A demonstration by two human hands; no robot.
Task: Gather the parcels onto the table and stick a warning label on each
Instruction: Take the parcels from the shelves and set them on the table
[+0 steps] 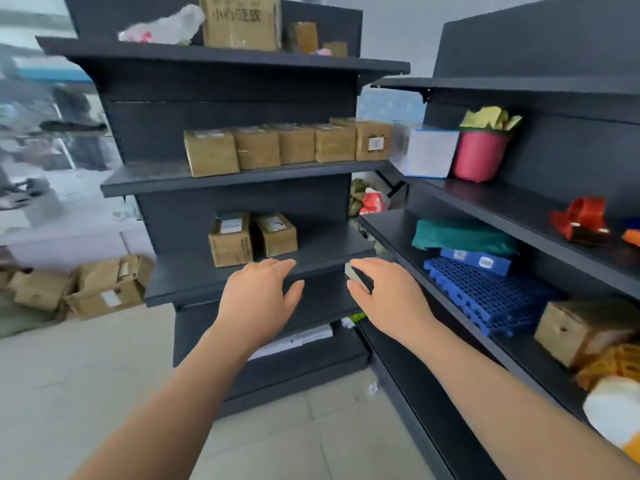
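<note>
Two brown cardboard parcels, one larger (230,240) and one smaller (276,234), stand on a dark shelf (214,275) straight ahead. A row of several more parcels (287,144) fills the shelf above, and a big box (241,20) sits on the top shelf. My left hand (259,289) stretches forward with relaxed fingers, empty, just below and in front of the two parcels. To its right my right hand (384,292) is also held out with fingers spread, empty, near the shelf's corner.
A second dark shelving unit (519,216) runs along the right with a pink bucket (479,155), a white box (431,152), a green bag (462,235), a blue plastic grid (485,292) and another carton (581,330). Opened cartons (104,289) lie on the floor at left.
</note>
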